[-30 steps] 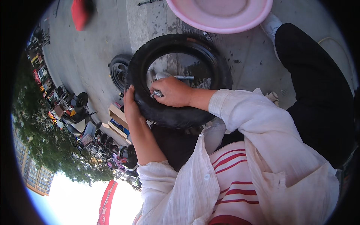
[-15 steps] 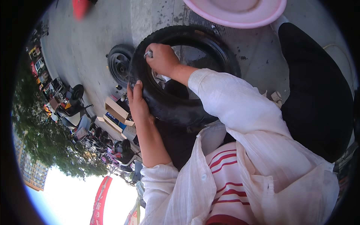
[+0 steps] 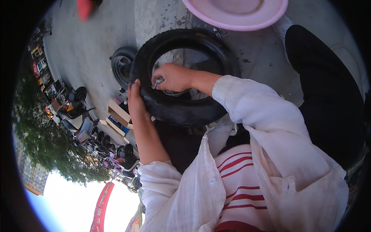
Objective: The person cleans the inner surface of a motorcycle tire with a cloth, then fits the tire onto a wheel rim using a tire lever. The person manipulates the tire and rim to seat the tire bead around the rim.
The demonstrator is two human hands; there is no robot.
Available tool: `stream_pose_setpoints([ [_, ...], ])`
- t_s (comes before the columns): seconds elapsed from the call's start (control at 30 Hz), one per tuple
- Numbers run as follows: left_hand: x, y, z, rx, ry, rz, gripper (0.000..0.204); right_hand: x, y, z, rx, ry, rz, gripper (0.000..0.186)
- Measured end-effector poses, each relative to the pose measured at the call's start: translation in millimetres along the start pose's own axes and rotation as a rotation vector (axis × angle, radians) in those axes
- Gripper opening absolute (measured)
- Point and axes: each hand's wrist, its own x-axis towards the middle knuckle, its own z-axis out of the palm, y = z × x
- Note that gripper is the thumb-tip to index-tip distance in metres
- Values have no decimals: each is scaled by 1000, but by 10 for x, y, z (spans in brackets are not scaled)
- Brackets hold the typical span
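A black tyre lies in front of me, tilted, with wet sheen on its sidewall. My left hand grips its left side, fingertips on the outer wall. Inside the tyre's opening, close to the left inner edge, is my right hand, closed on a small silvery, ridged thing whose kind I cannot make out. More of something shiny and grey shows below that hand, partly hidden by the tyre. A small metal piece sits at the tyre's far right edge.
A wheel lies just left of the tyre. A pink basin stands at the far right, beside my black-trousered leg. An open cardboard box is at the left, with parked scooters beyond.
My right hand has moved down from the tyre's upper left sidewall into its opening, still holding the silvery thing. The tyre and my left hand have shifted slightly left in view.
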Motion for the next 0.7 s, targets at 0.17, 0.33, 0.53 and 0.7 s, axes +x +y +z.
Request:
stream_pose_setpoints([
  [0.17, -16, 158, 134, 65, -2, -44, 59, -279, -68, -266, -29, -328, -19, 20],
  [0.33, 92, 201, 125, 99, 11, -20, 59, -499, -161, -502, -99, -499, 103, 23],
  [0.53, 130, 259, 127, 98, -21, -30, 64, -656, -47, -304, -128, -170, 16, 23],
  [0.7, 46, 289, 179, 120, 25, -6, 75, -613, -14, 52, -64, 198, -2, 24],
])
